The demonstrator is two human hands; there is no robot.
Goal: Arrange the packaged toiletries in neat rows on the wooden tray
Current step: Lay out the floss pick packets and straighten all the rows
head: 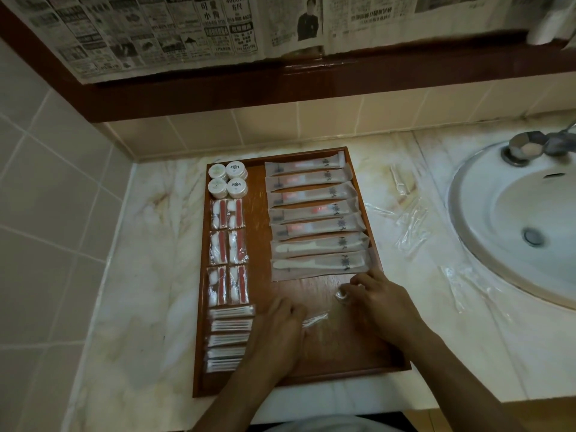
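Observation:
A wooden tray (386,358) lies on the marble counter. Its right side holds a row of long packets (311,210), several toothbrush kits above two combs. Down the left side sit small white round jars (227,179), red-and-white sachets (229,247) and cotton-bud packs (229,335). Both hands are over the tray's near middle. My left hand (277,332) and my right hand (378,302) each grip one end of a clear plastic packet (324,310), which holds a small shiny item at its right end. The packet's contents are hard to make out.
Clear plastic wrappers (411,226) lie on the counter between the tray and the white basin (514,219) at right. A chrome tap (526,148) stands at the basin's back. Tiled walls close the left and rear. Newspaper (187,29) covers the framed mirror above.

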